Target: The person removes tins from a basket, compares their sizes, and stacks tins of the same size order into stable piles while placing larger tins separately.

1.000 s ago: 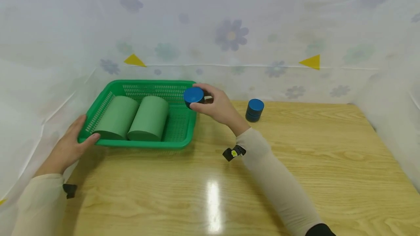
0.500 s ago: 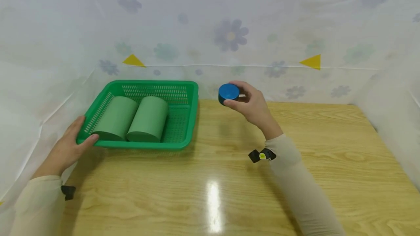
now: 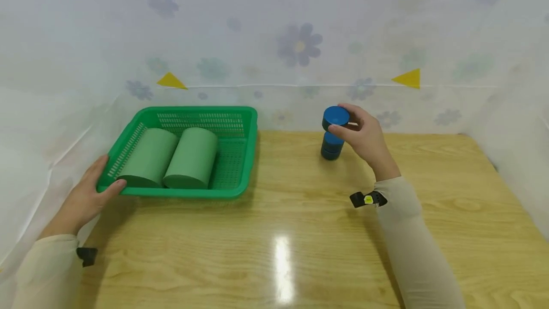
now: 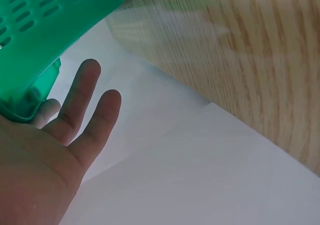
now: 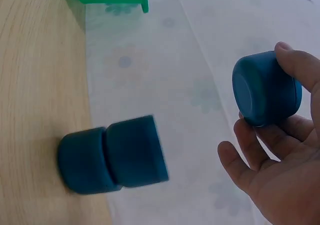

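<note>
My right hand [image 3: 368, 139] pinches a short blue cylinder [image 3: 336, 118] between thumb and fingers, its shiny round top facing up. Just below, a stack of two similar blue cylinders [image 3: 331, 150] stands on the table; in the right wrist view the held cylinder [image 5: 267, 89] is apart from that stack [image 5: 132, 152]. At the left, my left hand [image 3: 83, 202] grips the near-left corner of a green plastic basket [image 3: 227, 191], thumb over the rim. Two fingers [image 4: 82, 97] stretch free of the basket wall in the left wrist view. Inside the basket lie two large light-green cylinders [image 3: 191, 156], side by side.
A wooden table [image 3: 240, 252] carries everything. Behind it hangs a pale flowered sheet [image 3: 257, 37], with white sheeting at both sides. Yellow triangles [image 3: 407, 78] mark the back sheet. The basket's right part shows its bare slotted floor.
My right hand has carried the blue cylinder rightward from the basket's right edge to above the blue stack. The left hand keeps its hold on the basket, which barely shifts in view.
</note>
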Tool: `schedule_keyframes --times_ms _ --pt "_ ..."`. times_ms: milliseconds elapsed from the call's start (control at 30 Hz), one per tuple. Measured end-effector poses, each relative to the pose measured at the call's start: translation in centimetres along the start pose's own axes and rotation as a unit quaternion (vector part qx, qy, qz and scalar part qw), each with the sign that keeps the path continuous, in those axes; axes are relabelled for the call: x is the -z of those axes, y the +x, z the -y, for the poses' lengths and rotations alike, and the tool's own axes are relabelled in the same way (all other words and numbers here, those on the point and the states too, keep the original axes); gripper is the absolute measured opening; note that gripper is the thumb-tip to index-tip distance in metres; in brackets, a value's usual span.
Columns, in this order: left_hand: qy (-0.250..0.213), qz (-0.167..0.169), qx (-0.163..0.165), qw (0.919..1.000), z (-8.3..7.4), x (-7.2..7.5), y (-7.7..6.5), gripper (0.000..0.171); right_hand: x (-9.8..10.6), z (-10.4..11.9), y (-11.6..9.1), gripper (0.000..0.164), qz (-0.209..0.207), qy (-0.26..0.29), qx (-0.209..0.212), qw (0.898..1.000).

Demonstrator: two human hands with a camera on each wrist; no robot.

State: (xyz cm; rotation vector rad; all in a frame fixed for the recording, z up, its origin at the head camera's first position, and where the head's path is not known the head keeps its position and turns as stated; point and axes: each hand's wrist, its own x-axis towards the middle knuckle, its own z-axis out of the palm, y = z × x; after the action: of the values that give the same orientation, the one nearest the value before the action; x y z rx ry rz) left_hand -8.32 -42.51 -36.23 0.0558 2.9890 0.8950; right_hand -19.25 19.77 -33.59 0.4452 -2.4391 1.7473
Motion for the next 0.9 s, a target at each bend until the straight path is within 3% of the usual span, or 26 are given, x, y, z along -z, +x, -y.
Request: schedule_keyframes --times_ms 200,633,900 --pt "-0.002 0.000 0.002 1.0000 0.3 -0.2 -0.3 0.084 0.5 -1.6 0.5 0.069 -0.007 -0.006 -0.024 1.000" --pt "-0.008 0.005 0.009 0.9999 0.5 -0.2 -0.4 0.084 0.5 -4.3 0.7 0.074 0.022 -0.004 -0.071 0.997" --pt "-0.011 0.008 0.014 0.9998 0.3 -0.1 0.0 0.084 0.4 -5.1 0.6 0.074 0.026 0.003 -0.067 0.997"
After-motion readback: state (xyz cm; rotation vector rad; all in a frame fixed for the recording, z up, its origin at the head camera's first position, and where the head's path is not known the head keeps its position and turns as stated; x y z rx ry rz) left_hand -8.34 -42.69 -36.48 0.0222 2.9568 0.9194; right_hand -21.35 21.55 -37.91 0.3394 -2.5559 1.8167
